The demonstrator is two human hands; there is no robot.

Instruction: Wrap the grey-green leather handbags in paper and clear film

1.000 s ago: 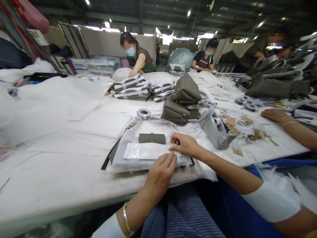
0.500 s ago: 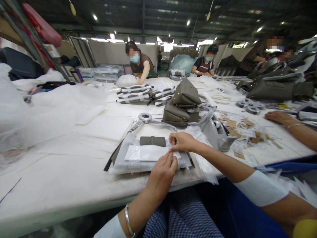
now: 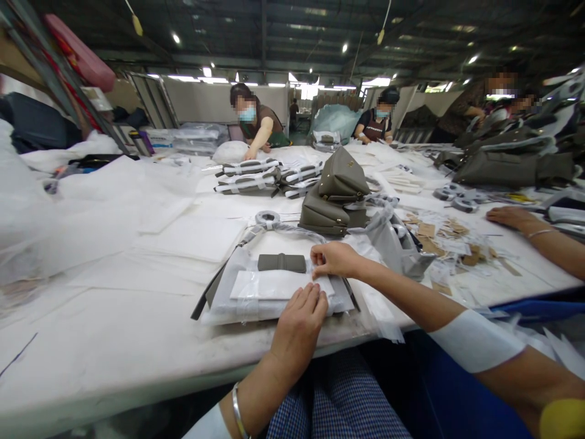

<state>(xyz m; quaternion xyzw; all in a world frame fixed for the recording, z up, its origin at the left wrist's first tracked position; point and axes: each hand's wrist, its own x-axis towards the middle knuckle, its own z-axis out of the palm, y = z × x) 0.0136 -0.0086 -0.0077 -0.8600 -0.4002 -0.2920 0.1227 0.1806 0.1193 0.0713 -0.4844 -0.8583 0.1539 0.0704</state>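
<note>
In front of me a dark grey-green handbag (image 3: pixel 211 292) lies flat, wrapped in thin translucent film (image 3: pixel 223 314). A white rectangular sheet (image 3: pixel 269 285) covers its middle, below a dark green flap strap (image 3: pixel 282 262). My left hand (image 3: pixel 299 326) rests on the bag's lower right part, fingers stretched out together over the white sheet's edge. Just above those fingertips my right hand (image 3: pixel 337 259) is curled with thumb and fingers pinched at the sheet's right end. What the pinch holds, if anything, is too small to make out. A wrapped strap ring (image 3: pixel 267 218) lies behind the bag.
Stacked green handbags (image 3: pixel 331 195) and a grey wrapped bag (image 3: pixel 395 244) stand beyond my right hand. Paper tags (image 3: pixel 448 235) are scattered to the right, near another person's hand (image 3: pixel 512 216). White sheets (image 3: pixel 150 256) spread leftward. Wrapped bags (image 3: pixel 249 177) lie farther back, before a masked person (image 3: pixel 260 122).
My left hand has shifted very slightly lower on the sheet. My right hand stays nearly in place, its fingers still pinched. The person across the table has moved an arm slightly left.
</note>
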